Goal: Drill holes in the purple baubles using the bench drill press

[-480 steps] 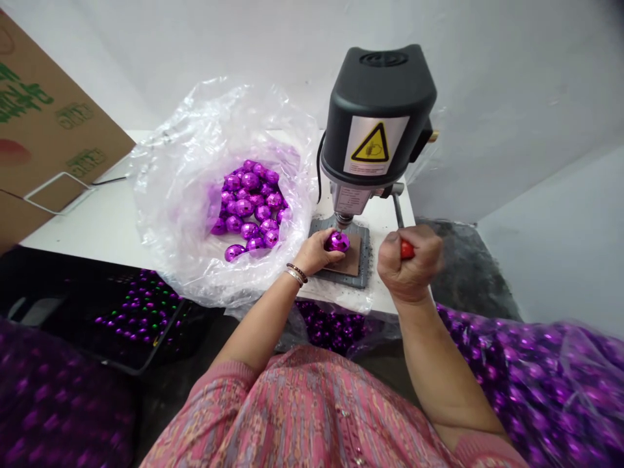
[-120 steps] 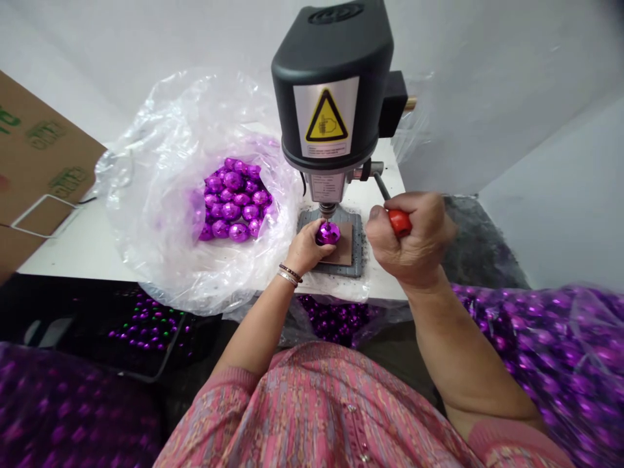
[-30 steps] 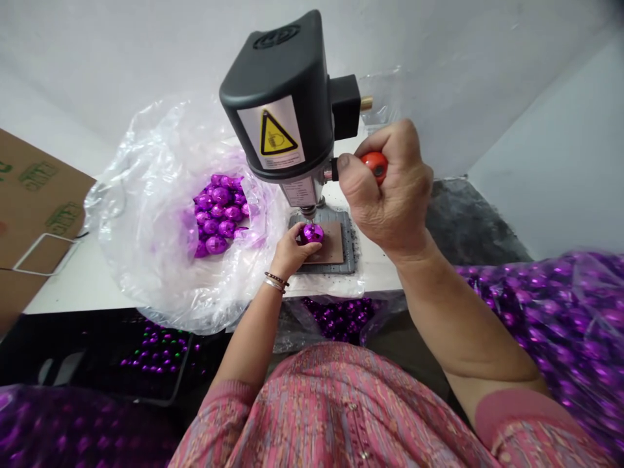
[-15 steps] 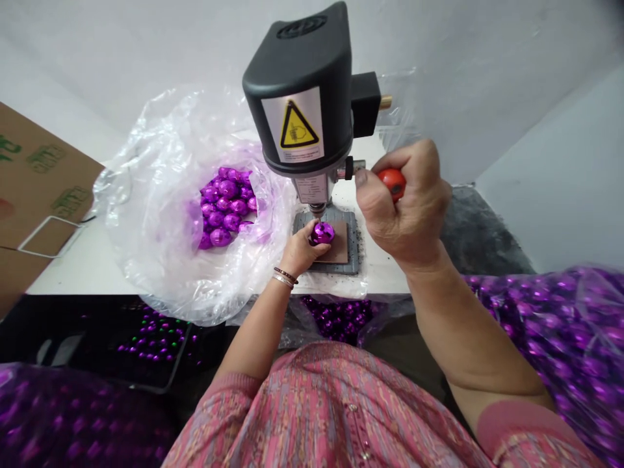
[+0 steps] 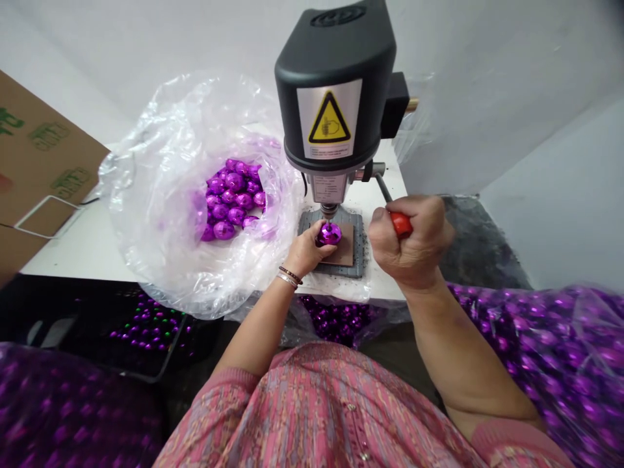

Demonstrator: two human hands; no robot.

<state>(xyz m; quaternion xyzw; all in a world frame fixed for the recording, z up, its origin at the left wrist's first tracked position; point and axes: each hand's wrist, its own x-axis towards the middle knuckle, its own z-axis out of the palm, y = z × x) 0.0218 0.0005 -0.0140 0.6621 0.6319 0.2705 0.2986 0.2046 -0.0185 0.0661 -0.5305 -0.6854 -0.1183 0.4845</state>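
Observation:
My left hand (image 5: 310, 249) grips a shiny purple ball (image 5: 331, 234) between thumb and fingers, on a brown board (image 5: 345, 250) that lies on the grey base (image 5: 358, 260) of a drill press (image 5: 336, 84). Right above the ball is the drill chuck (image 5: 329, 209); the bit reaches down to the ball's top, though its tip is too small to make out. My right hand (image 5: 414, 240) is wrapped round the red knob (image 5: 402, 225) of the press's feed lever (image 5: 384, 187), to the right of the machine.
An open clear plastic bag (image 5: 156, 208) holding several purple balls (image 5: 236, 182) lies left of the press on the white table (image 5: 73, 253). A cardboard box (image 5: 43, 156) stands at far left. More bagged purple balls (image 5: 546, 351) are at right, below the table and at lower left.
My right hand has pulled the feed lever down, and the chuck sits lower over the ball. My left hand keeps hold of the ball. The camera view has shifted slightly.

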